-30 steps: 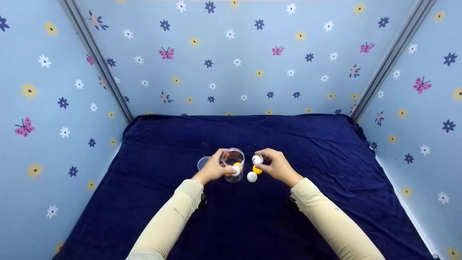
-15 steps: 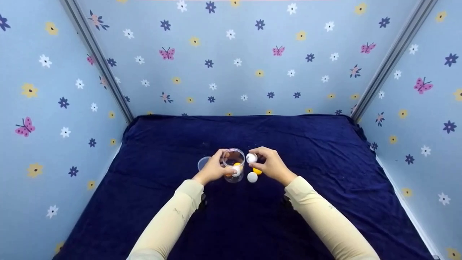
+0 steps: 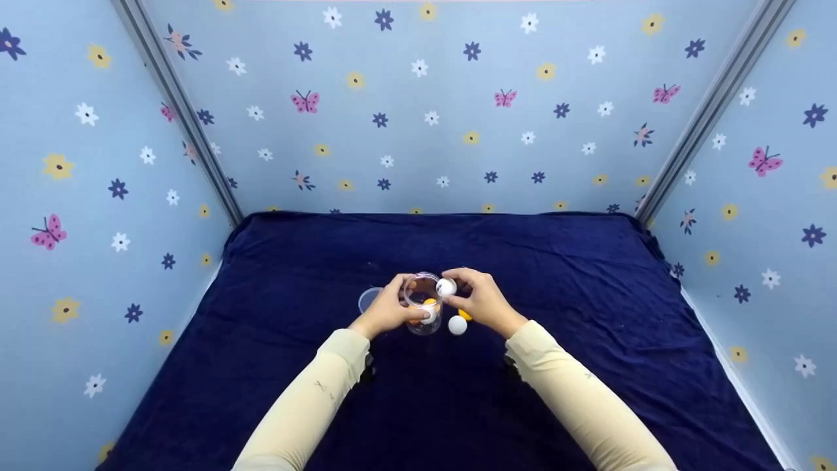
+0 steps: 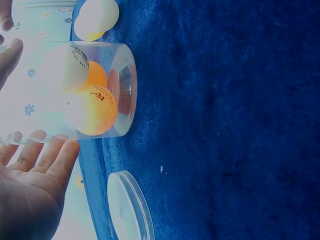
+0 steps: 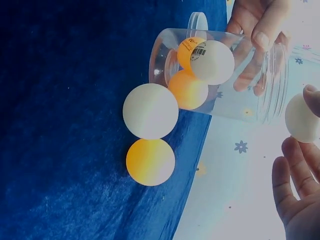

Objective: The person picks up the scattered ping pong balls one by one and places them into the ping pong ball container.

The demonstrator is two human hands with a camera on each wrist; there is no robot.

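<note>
My left hand (image 3: 387, 309) grips a clear plastic jar (image 3: 425, 325) around its upper part, fingers on the far side and thumb at the front. Inside the jar lie two orange ping-pong balls (image 5: 187, 90) and a white one (image 5: 216, 64), seen through the wall in the right wrist view. Another white ping-pong ball (image 3: 446, 288) is pinched between the thumb and fingers of my right hand (image 3: 482, 302), right at the jar's rim. On the cloth beside the jar rest a white ball (image 3: 458, 325) and an orange ball (image 5: 150, 162), the latter partly hidden by my right hand in the head view.
A clear round lid (image 4: 129, 207) lies on the cloth left of the jar, partly behind my left hand in the head view. Dark blue cloth (image 3: 314, 405) covers the table. Flower-patterned walls (image 3: 418, 118) stand behind and at both sides.
My right hand has carried the pinched white ball leftward, from over the orange ball to the jar's rim. The left hand and jar have stayed in place.
</note>
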